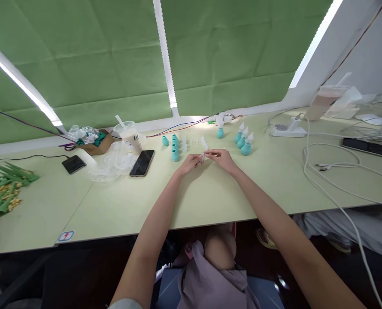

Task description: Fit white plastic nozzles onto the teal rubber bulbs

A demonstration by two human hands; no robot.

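My left hand (190, 164) and my right hand (223, 159) meet above the table, fingers closed round a small translucent white plastic piece (203, 157). Its exact shape is partly hidden by the fingertips. Just beyond them lie rows of white tips (184, 144) and other small clear pieces (204, 143). Left of these stands a row of open-topped turquoise bulbs (175, 155), with a single bulb (165, 140) beside it. To the right, several turquoise bulbs with white pointed nozzles (246, 148) stand upright in a slanting row. Another turquoise bulb (220, 133) is near the back.
At left are a phone (142, 163), a crumpled plastic bag (113, 162), a drink cup (130, 136), a cardboard box (98, 145) and a black device (74, 164). A power strip (288, 131) and loose white cables (334, 163) lie at right. People sit on both sides.
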